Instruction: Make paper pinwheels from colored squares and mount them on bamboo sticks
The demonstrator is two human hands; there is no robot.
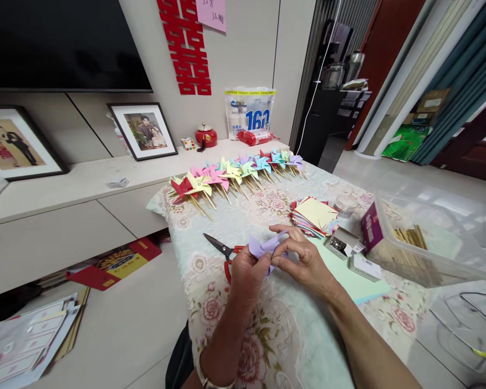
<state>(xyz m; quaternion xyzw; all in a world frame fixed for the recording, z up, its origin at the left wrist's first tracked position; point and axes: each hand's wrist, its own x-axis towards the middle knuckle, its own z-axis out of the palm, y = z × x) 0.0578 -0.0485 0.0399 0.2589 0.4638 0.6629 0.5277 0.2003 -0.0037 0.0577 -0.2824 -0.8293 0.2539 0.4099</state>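
Observation:
A purple paper pinwheel (pixel 261 247) with folded blades is held between both hands above the flowered tablecloth. My left hand (pixel 246 270) pinches its lower left side. Around its right side, the thumb and forefinger of my right hand (pixel 302 256) close at the middle of the paper; whether a small part sits between them is hidden. Scissors (pixel 218 244) with red handles lie partly behind my left hand, blades pointing away to the left. Right of my hands are a stack of cut paper squares (pixel 314 213) and a small open box of dark fasteners (pixel 340 244).
Finished pinwheels (pixel 227 175) on sticks line the table's far edge. A clear plastic bin (pixel 429 270) with sticks stands at right, near a small white box (pixel 364 267) and green paper sheets (pixel 348 281). A white cabinet (pixel 85 189) runs along the wall.

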